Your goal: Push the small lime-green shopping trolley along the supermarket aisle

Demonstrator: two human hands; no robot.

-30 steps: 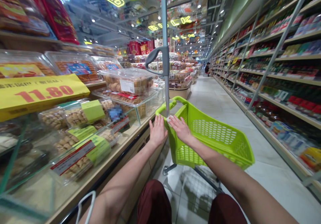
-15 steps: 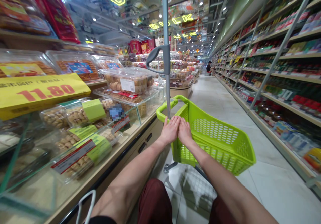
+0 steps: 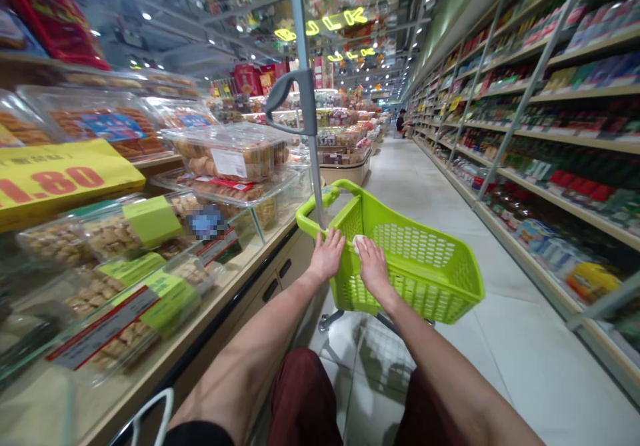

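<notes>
A bright green plastic shopping cart (image 3: 423,246) with slotted sides stands in front of me, its basket looking bare inside. My left hand (image 3: 327,256) lies on its near rim with fingers stretched out and nothing visible in them. Just to the right, my right hand (image 3: 373,263) is over the near side wall. Its fingers press a small white wad (image 3: 358,241) that looks like a tissue; most of it is hidden under them. A grey pole (image 3: 303,26) with a looped grey handle (image 3: 287,109) rises from the cart's left end.
At left, a display counter (image 3: 250,296) carries clear boxes of pastries (image 3: 233,153) and a yellow price sign (image 3: 65,176). Stocked shelves (image 3: 565,113) line the right side. A pale tiled floor (image 3: 395,173) runs between, with a person (image 3: 401,123) far down the aisle.
My hands, side by side and touching before, have moved apart. The white wad now shows under my right fingers. The whole view has shifted, with the cart slightly further left in it.
</notes>
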